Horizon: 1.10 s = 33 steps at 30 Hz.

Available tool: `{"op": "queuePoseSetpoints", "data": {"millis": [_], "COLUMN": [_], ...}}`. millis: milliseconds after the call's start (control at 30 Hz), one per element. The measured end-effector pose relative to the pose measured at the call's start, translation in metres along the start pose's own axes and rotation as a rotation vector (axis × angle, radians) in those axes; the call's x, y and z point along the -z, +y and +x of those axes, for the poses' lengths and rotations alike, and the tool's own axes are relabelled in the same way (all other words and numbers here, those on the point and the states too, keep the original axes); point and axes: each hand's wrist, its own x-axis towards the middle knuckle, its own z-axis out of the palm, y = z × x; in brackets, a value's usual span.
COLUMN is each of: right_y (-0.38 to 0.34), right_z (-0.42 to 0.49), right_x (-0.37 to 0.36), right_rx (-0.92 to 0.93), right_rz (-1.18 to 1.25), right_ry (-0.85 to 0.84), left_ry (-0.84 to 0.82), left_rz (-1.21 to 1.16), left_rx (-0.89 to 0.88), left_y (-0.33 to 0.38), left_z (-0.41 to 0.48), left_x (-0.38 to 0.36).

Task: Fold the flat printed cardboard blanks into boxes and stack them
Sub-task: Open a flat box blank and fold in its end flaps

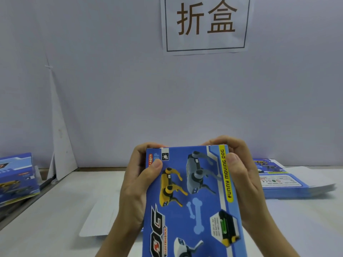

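A blue printed box [194,201] with robot dogs and the words "FUNNY MOVING DOG" stands tilted in front of me, its printed face toward the camera. My left hand [137,186] grips its left edge, thumb on the front and fingers curled over the top corner. My right hand [241,175] grips the right edge the same way, thumb on the yellow stripe. The box's far end is hidden behind my fingers. A pile of flat blue blanks [289,180] lies on the table at the right.
Folded blue boxes [16,179] sit at the left edge beside a dark gap in the table. A white sheet [98,219] lies under my hands. A paper sign [206,25] with two characters hangs on the pale wall.
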Motion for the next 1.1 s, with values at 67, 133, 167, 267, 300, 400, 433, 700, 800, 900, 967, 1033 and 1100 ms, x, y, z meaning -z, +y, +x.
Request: {"op": "queuePoseSetpoints", "data": {"millis": [67,133,167,267,300,400,433,700,800,900,967,1033,1100], "right_y": [-0.001,-0.002,-0.002,-0.004,-0.004,-0.002,0.001,0.004,-0.005,0.004,0.014,0.021,0.018], "right_z": [-0.001,-0.001,-0.001,0.001,0.002,0.006,0.008,0.012,0.006,0.013,0.006,0.004,0.005], "right_x": [0.001,0.002,0.002,0.003,0.003,0.008,0.011,0.047,0.043,0.039,0.047,0.046,0.037], "right_rx": [-0.011,0.004,0.013,0.051,0.068,0.115,0.089,-0.477,-0.468,-0.534,-0.585,-0.654,-0.662], "right_rz": [-0.011,-0.053,-0.066,-0.060,-0.051,-0.127,-0.134,-0.051,-0.042,-0.072,0.022,0.034,0.001], "right_ry": [-0.001,0.007,0.010,-0.013,-0.029,-0.058,-0.060,-0.657,-0.696,-0.327,-0.137,-0.111,-0.147], "left_ry": [0.000,0.014,0.022,0.024,0.009,-0.050,-0.034,0.577,0.644,0.441,0.197,-0.010,-0.190], "left_rz": [0.017,0.018,0.021,0.031,0.030,0.044,0.049,-0.065,-0.019,0.075,0.218,0.323,0.462], "left_rx": [-0.012,-0.020,-0.027,-0.049,-0.057,-0.106,-0.131,-0.182,-0.006,0.108,0.221,0.237,0.254], "left_y": [0.000,0.000,0.000,0.001,0.002,0.007,0.009,0.006,-0.005,-0.017,-0.015,-0.014,-0.018], "left_z": [-0.001,-0.002,-0.003,-0.002,-0.002,0.001,0.002,0.017,0.021,0.029,0.038,0.041,0.030], "left_x": [-0.002,-0.002,-0.002,-0.002,-0.002,-0.001,0.000,0.019,0.027,0.028,0.014,0.009,0.010]}}
